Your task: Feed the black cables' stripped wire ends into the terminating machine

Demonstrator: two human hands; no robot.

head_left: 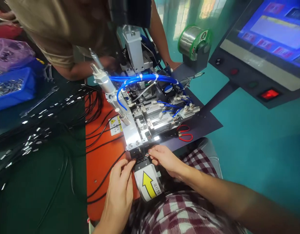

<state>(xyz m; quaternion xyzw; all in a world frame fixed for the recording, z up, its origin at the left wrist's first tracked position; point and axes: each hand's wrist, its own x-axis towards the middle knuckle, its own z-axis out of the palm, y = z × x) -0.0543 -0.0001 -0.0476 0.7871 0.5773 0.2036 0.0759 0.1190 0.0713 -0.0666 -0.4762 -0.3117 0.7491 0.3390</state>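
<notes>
My right hand (166, 160) is closed in a pinch at the front end of a bench machine (150, 120). A tiny part (147, 155) shows at its fingertips, too small to name. My left hand (120, 182) rests on the other side of the same spot, fingers bent and their tips drawn together by the black front block (142, 162); whatever they grip is hidden. Between the hands and my body sits a white-covered unit (148, 183) with a yellow arrow label. Black cables (108, 175) run over the orange board towards the machine.
Opposite, a person (57, 35) leans on the bench, arms around the machine. Red-handled cutters (185, 135) lie to the right, below a solder wire spool (195, 42) and a control screen (271, 35). Left are a blue bin (16, 92) of metal parts, a wrench (40, 101) and scattered shiny pieces.
</notes>
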